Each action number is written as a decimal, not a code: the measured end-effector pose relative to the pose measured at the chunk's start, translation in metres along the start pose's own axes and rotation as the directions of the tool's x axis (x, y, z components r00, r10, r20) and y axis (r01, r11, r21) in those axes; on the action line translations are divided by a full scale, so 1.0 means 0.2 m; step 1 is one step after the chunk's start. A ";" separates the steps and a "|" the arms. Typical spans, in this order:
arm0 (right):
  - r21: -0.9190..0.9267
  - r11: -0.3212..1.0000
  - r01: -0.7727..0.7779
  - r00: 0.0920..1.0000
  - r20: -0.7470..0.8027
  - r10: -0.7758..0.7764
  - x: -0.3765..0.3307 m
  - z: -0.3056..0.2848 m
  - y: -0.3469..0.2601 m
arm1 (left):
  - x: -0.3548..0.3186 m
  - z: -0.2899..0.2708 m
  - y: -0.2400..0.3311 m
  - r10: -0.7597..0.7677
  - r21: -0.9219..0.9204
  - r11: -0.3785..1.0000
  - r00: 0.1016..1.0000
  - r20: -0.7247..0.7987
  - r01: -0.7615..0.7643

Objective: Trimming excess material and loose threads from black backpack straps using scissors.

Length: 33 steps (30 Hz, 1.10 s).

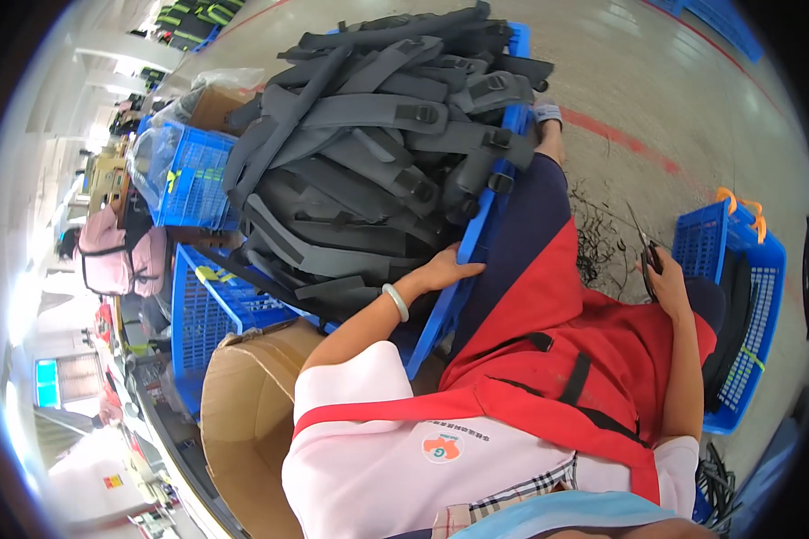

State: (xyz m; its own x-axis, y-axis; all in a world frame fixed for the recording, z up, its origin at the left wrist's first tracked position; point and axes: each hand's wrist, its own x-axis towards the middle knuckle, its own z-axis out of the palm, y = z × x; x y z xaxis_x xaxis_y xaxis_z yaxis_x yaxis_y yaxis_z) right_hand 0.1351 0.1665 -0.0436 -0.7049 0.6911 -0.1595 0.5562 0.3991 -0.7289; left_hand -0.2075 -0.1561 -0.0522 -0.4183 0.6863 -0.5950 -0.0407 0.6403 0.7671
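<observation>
Left hand (445, 269): gripping anything?

Can't tell. It's on the side rim of the big blue bin (463, 296), thumb over the edge, the other fingers partly hidden toward the load. Pale bangle (395, 303) on that wrist.

And the right hand (665, 283)?

Closed around black-handled scissors (653, 260), well apart from the bin, over to the right. Blades point forward, away from the body — can't make out how far apart they are.

Where are the straps?

Dark grey padded straps (360, 112), black buckles on several, heaped in the big bin well above its rim and lying every which way. A few poke out over the right edge, ahead of the left hand.

Anything on the floor (638, 99)?

Thin black scraps (598, 242), scattered between bin and scissors. Red line painted further ahead.

What's around the person?

Smaller blue crate (768, 296) just beyond the right hand, dark pieces standing inside, orange loop (753, 214) at its far rim. Open cardboard box (243, 377) by the left elbow. Red apron (593, 359) over the lap, dark trouser leg alongside the big bin.
</observation>
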 end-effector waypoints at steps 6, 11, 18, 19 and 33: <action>-0.018 1.000 0.007 0.999 0.043 -0.006 0.01 0.05 0.04 | -0.08 -0.28 0.55 0.197 0.489 0.833 0.965 0.172 -0.257; -0.034 0.998 -0.047 0.992 0.116 0.051 0.04 0.05 -0.03 | 0.11 -0.70 0.85 0.730 0.501 0.673 0.598 -0.330 -0.545; -0.114 0.993 -0.029 0.988 0.145 0.046 0.09 0.09 -0.01 | 0.56 -1.76 0.83 0.621 0.682 0.723 0.331 -0.711 0.109; -0.138 0.989 -0.055 0.984 0.159 0.077 0.09 0.09 -0.02 | 0.58 -1.80 0.84 0.548 0.650 0.735 0.393 -0.738 0.195; -0.200 0.973 -0.112 0.972 0.181 0.149 0.11 0.07 -0.06 | 0.44 -0.94 0.73 0.405 0.786 0.618 0.854 -0.326 0.006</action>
State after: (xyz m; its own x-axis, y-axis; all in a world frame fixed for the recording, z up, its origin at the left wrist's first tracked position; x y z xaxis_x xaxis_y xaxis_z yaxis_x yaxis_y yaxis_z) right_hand 0.1061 0.1683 -0.0481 -0.6823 0.6219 -0.3843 0.7082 0.4317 -0.5586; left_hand -0.4215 -0.0668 0.0520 -0.6694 0.7333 -0.1195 0.6853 0.6715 0.2820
